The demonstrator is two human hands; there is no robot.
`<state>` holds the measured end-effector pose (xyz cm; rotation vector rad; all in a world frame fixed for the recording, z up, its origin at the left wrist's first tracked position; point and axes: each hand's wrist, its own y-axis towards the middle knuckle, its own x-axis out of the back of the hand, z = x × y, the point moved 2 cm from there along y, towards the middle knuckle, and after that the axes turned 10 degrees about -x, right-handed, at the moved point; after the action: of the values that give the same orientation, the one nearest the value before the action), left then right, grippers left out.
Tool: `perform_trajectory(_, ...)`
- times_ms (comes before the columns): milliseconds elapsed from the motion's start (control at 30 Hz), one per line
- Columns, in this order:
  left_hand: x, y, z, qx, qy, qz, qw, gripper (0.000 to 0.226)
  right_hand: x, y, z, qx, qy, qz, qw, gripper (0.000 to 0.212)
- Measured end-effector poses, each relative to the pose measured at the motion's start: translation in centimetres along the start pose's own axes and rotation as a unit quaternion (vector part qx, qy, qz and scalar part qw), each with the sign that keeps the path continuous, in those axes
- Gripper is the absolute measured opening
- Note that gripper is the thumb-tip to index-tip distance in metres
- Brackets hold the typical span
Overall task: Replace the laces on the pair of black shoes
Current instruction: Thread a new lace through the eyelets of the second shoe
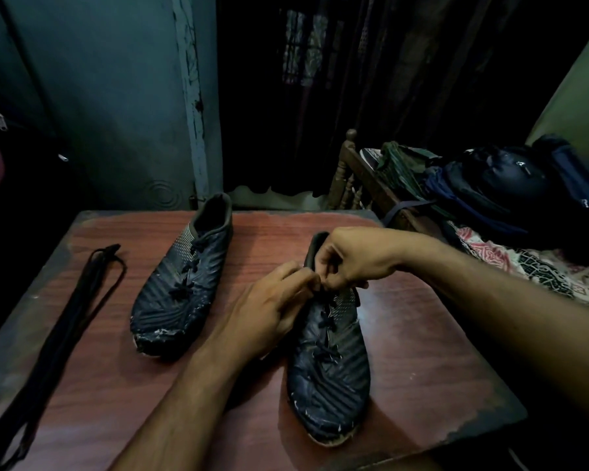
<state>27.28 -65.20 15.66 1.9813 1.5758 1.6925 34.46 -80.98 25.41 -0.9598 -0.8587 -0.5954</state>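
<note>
Two worn black shoes stand on a reddish wooden table, toes toward me. The left shoe stands alone, its black lace threaded. Both my hands work at the upper eyelets of the right shoe. My left hand and my right hand meet with pinched fingertips at the top of its lace; the pinched lace end is hidden by the fingers. A bundle of loose black laces lies stretched along the table's left side.
A wall and a dark curtain stand behind the table. At the right is a bed with a carved wooden frame, dark bags and clothes and a patterned cloth. A dark bag with zips sits at the far left.
</note>
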Motion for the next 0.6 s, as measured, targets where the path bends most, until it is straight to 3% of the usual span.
perform_trajectory(133, -0.7, 0.0, -0.5, 0.037, -0.029, -0.066, 0.997, 0.011, -0.6, -0.3, 0.1, 0.029, -0.048, -0.059, 0.997, 0.013)
perform_trajectory(233, -0.9, -0.2, -0.9, 0.063, -0.052, -0.113, 0.99, 0.022, -1.0, -0.4, 0.1, 0.038, -0.03, -0.085, 0.995, 0.016)
perform_trajectory(367, -1.0, -0.3, -0.9, 0.039, -0.037, -0.087, 0.995, 0.025, -1.2, -0.4, -0.8, 0.017, 0.062, -0.056, 0.996, 0.014)
perform_trajectory(600, -1.4, -0.2, -1.0, 0.038, -0.019, -0.122, 0.992, 0.011, -0.8, -0.4, -2.1, -0.029, 0.189, -0.009, 0.981, 0.01)
